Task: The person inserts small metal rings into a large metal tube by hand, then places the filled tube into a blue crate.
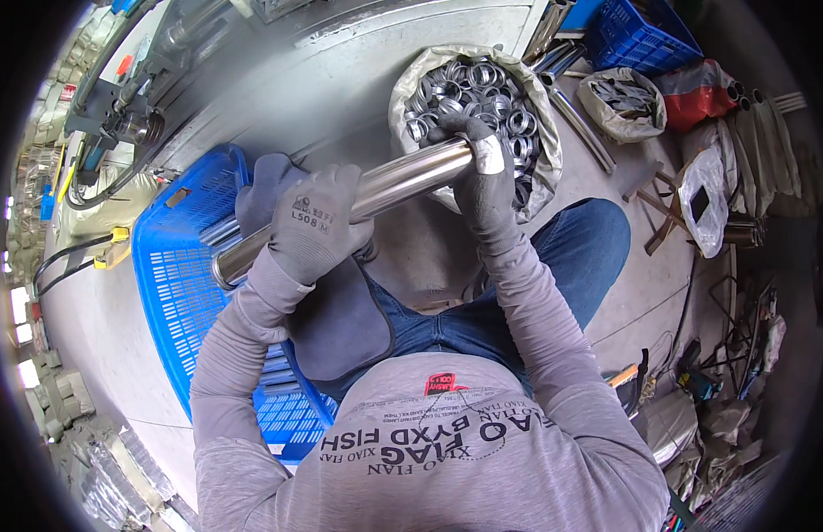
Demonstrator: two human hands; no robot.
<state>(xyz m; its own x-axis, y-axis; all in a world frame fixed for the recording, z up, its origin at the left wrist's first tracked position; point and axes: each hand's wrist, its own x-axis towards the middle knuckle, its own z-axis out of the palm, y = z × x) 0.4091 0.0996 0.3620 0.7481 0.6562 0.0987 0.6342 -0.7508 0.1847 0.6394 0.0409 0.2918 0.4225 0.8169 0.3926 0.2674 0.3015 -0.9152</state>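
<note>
A shiny metal tube (410, 177) lies slantwise across my lap, its near-left end over the blue basket. My gloved left hand (316, 217) is wrapped round the tube left of its middle. At the far right end, my gloved right hand (482, 173) grips the tube near its rim, with a white patch on the glove. Just beyond that hand stands a white woven sack (403, 106) filled with metal rings (474, 80). A dark grey pad (340, 332) covers my left thigh below the tube.
On my left, the blue basket (168, 332) holds more metal tubes. Machine parts (141, 129) stand at the far left. A smaller sack (598, 97) of grey pieces, a red bag (695, 93) and another blue basket (642, 40) sit at the far right. Long tubes (582, 129) lie on the floor.
</note>
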